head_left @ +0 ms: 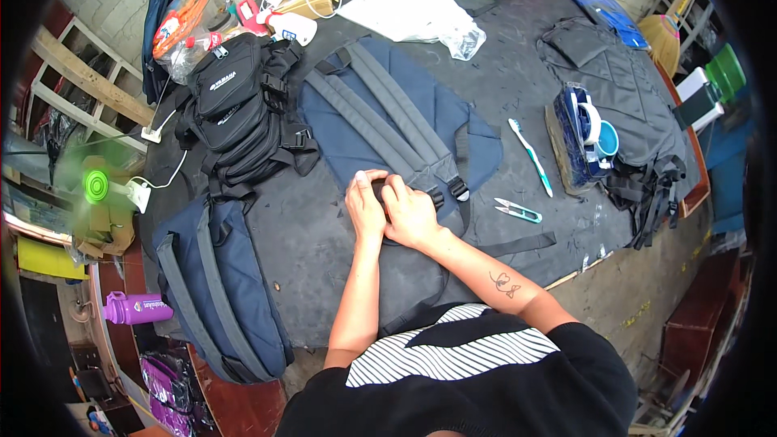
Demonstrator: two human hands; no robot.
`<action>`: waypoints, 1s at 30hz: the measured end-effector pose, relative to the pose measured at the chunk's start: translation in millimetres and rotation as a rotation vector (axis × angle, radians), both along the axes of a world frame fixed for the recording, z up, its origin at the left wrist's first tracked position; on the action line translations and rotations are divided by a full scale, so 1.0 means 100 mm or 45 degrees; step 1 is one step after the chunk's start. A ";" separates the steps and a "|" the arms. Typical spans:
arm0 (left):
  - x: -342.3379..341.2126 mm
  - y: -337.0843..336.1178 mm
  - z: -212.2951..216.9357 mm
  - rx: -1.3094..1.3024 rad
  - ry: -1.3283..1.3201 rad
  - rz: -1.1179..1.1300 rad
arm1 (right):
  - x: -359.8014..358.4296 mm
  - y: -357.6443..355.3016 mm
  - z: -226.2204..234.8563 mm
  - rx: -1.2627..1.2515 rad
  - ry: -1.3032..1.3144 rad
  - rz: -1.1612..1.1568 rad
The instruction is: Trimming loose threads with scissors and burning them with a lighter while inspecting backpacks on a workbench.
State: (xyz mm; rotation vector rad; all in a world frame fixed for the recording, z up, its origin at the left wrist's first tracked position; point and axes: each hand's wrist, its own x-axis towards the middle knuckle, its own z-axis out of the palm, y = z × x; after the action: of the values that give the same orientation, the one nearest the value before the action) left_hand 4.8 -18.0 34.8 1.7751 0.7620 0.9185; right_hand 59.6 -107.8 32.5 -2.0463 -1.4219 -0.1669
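A navy blue backpack [380, 125] lies back-side up on the dark table [316, 235], its grey shoulder straps [380, 105] running toward me. My left hand [366, 204] and my right hand [409, 212] are pressed together at the lower end of one strap, both pinching a black strap buckle [379, 186] between the fingers. A second black buckle [458, 188] sits just right of my right hand. The part under my fingers is hidden.
A black bag [239, 109] lies left of the backpack, another navy backpack [218, 291] at the near left edge. Thread snips [518, 210] and a toothbrush [530, 154] lie to the right, with a blue pouch [583, 133] and a dark grey bag [623, 89] beyond. Purple bottle [133, 307] sits at lower left.
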 end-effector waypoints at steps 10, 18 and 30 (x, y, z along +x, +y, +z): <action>-0.02 0.04 -0.20 -0.285 -0.354 -0.094 | -0.02 0.02 -0.03 -0.011 -0.065 -0.043; -0.03 0.09 -0.25 -0.306 -0.370 -0.104 | -0.01 0.03 -0.05 0.072 -0.035 0.025; -0.14 0.26 -0.26 0.230 -0.002 0.169 | 0.22 -0.44 0.53 0.444 0.236 -0.095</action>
State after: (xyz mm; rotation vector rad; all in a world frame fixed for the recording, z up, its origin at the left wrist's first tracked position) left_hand -9.5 8.2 9.0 1.8968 0.8251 1.1063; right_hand 81.9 -151.8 85.1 -1.7777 -1.1168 -0.2324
